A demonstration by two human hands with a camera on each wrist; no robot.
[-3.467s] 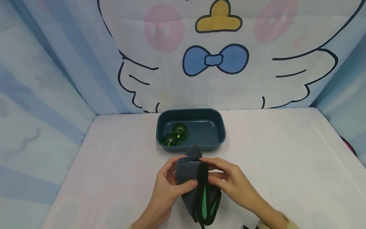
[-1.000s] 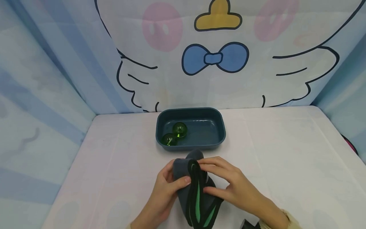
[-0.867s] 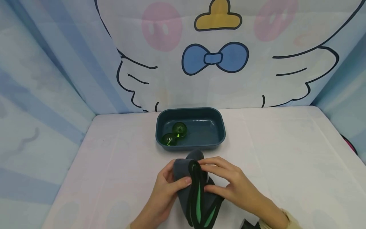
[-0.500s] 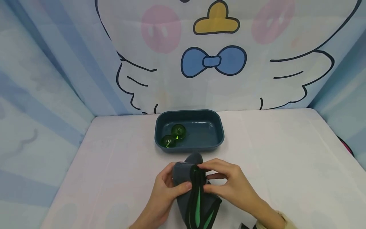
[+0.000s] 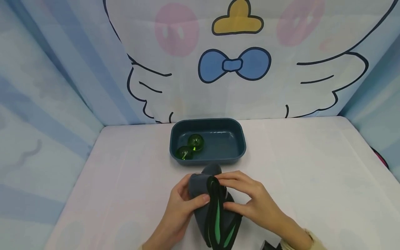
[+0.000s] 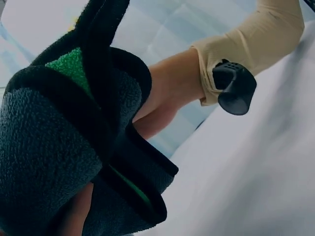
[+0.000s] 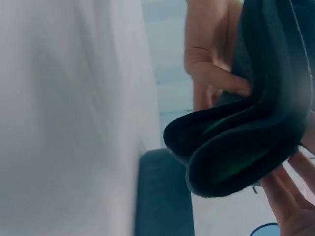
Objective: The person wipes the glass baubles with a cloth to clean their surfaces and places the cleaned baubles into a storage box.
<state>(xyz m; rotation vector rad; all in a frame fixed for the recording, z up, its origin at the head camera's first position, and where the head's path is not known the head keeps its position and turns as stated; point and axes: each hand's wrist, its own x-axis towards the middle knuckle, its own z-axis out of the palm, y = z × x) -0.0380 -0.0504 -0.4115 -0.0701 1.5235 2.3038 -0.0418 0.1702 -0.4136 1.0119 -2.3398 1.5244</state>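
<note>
Both hands hold a folded towel [image 5: 201, 211], dark grey-blue with black edging and green showing inside its folds. My left hand [image 5: 181, 211] grips its left side, thumb pressed on the front. On the other side, my right hand [image 5: 253, 199] pinches the folds, fingertips near the top edge and thumb lower down. In the left wrist view the terry towel [image 6: 44, 152] fills the left side and hides most of the left hand. Its looped black edges and folded layers [image 7: 231, 162] show close up in the right wrist view.
Just beyond the towel stands a dark blue tray [image 5: 225, 161]. Two green transparent balls [image 5: 196, 142] lie in its left part. Patterned curtains [image 5: 234, 97] border the white table [image 5: 312, 166]. A black device [image 6: 236, 88] is strapped at the right cuff.
Over the last few seconds the towel's front edge has shifted slightly left and its folds have spread. My right thumb has moved lower, and the right fingers have shifted along the upper edge.
</note>
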